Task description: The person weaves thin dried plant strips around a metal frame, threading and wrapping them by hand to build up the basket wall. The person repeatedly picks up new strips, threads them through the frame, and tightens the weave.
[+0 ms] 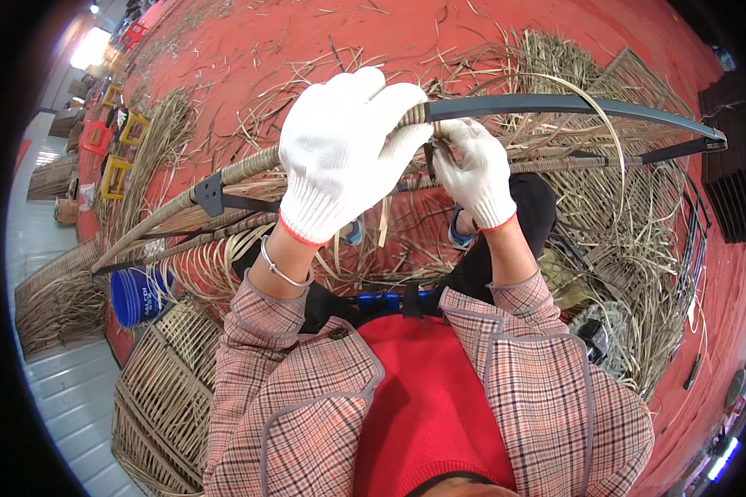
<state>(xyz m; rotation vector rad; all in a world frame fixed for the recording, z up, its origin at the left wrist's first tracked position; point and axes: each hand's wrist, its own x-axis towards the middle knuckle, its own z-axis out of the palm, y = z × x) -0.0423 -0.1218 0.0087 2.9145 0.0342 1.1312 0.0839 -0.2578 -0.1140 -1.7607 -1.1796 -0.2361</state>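
Note:
A long curved frame of dark flat metal bars (522,104) lies across in front of me. Much of its near bar, left of my hands, is bound with a tan wicker-like strip wrapping (244,167). My left hand (331,153), in a white knit glove, is closed round this bar where the wrapping meets bare metal. Just right of it, my gloved right hand (479,174) pinches under the bar at the end of the wrapping. A pale thin strip (609,128) loops out from there to the right. My right fingertips are partly hidden.
Heaps of loose strips (588,219) cover the red floor (290,41) at right and beyond the frame. A blue bucket (133,300) and a woven panel (159,398) are at my left. Farther left are yellow stools (116,177) and a red stool (96,137). Dark stacked pieces (733,157) stand far right.

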